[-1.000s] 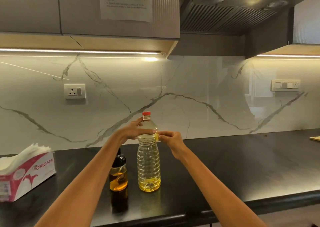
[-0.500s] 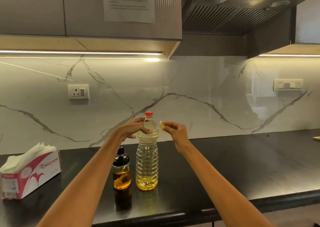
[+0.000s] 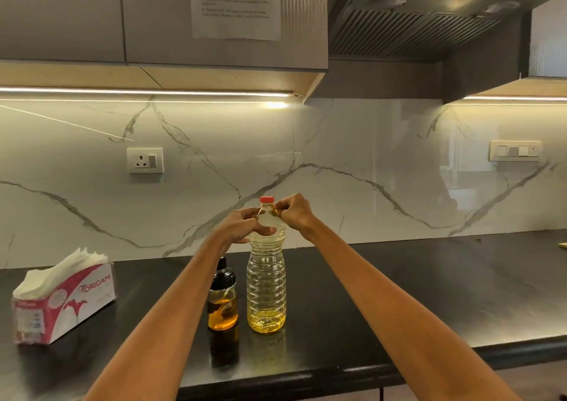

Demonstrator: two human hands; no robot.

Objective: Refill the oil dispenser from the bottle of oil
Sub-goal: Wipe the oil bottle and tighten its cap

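Clear ribbed plastic, with a red cap [image 3: 266, 199] still screwed on and a shallow layer of yellow oil at the bottom, makes up the tall bottle of oil [image 3: 266, 281] that is standing upright on the black countertop [image 3: 399, 293]. Its shoulder is being gripped by the left hand [image 3: 241, 226], the thumb and fingers curled round it. Something small at the neck, just under the cap, is being pinched by the right hand [image 3: 294, 212]; what it is cannot be told. The small glass oil dispenser with a black top [image 3: 223, 296], part filled with amber oil, is standing just beside the bottle on its left. A red-and-white tissue box [image 3: 64, 302] is lying well apart to the left.
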